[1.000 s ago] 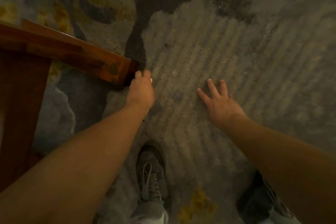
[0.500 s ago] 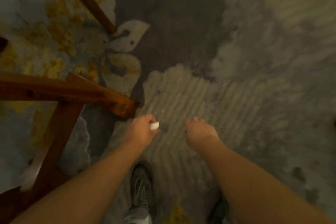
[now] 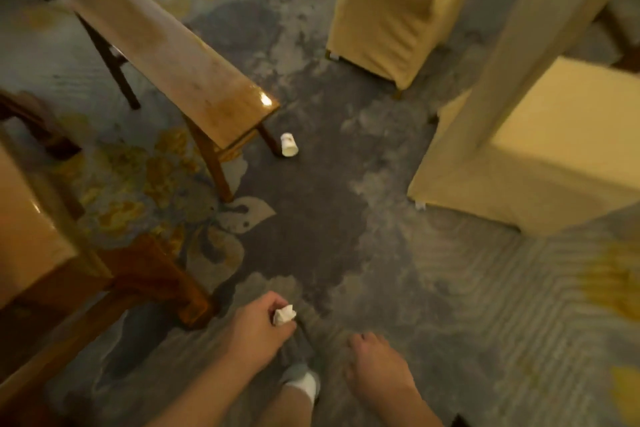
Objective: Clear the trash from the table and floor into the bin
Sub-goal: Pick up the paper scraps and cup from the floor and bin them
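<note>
Patterned carpet (image 3: 398, 288) w/ a wood bench (image 3: 166, 55). Left hand (image 3: 258, 329) pinched a crumpled tissue (image 3: 284, 315); right hand (image 3: 377, 367) was loose, empty. Best keep the tissue tight & grab the cup (image 3: 289, 145) by the bench leg.

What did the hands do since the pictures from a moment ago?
The left hand reached down by the wooden table leg, closed on a crumpled white paper and lifted it off the carpet. The right hand, earlier spread flat near the floor, has curled loosely and come up, holding nothing. The view rose, so a white cup lying by the bench now shows. The shoe stays below.
</note>
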Demonstrator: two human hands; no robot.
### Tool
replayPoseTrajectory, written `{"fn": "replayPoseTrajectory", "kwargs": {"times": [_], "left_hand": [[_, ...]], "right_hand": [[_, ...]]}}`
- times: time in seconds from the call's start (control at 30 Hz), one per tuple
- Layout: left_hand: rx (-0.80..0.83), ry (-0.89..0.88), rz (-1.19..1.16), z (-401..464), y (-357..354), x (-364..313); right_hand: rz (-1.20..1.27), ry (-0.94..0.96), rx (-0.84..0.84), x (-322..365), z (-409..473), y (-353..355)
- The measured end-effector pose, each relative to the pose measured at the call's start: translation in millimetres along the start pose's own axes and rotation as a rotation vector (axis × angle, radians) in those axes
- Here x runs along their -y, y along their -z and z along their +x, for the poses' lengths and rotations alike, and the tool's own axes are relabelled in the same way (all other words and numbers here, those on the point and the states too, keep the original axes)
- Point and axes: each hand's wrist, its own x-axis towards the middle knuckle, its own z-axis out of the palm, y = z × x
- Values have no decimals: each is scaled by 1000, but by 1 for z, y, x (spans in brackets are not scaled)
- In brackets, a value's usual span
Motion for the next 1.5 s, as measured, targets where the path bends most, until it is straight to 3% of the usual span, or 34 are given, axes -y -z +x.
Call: {"fn": "replayPoseTrajectory", "kwargs": {"times": [0.23, 0.6, 1.0, 1.33, 1.5], "left_hand": [[-142, 31, -202, 93, 62, -79], [-234, 206, -270, 209, 102, -93], [-231, 442, -341, 369, 12, -71], [-236, 473, -314, 502, -16, -55], [-216, 497, -315, 520, -17, -39]], "right_hand": [[-137, 70, -24, 13, 61, 155], [-391, 221, -40, 71, 254, 320], [-553, 324, 58, 60, 588, 315], [-620, 428, 58, 63, 753, 266], [-633, 433, 59, 68, 791, 248]]}}
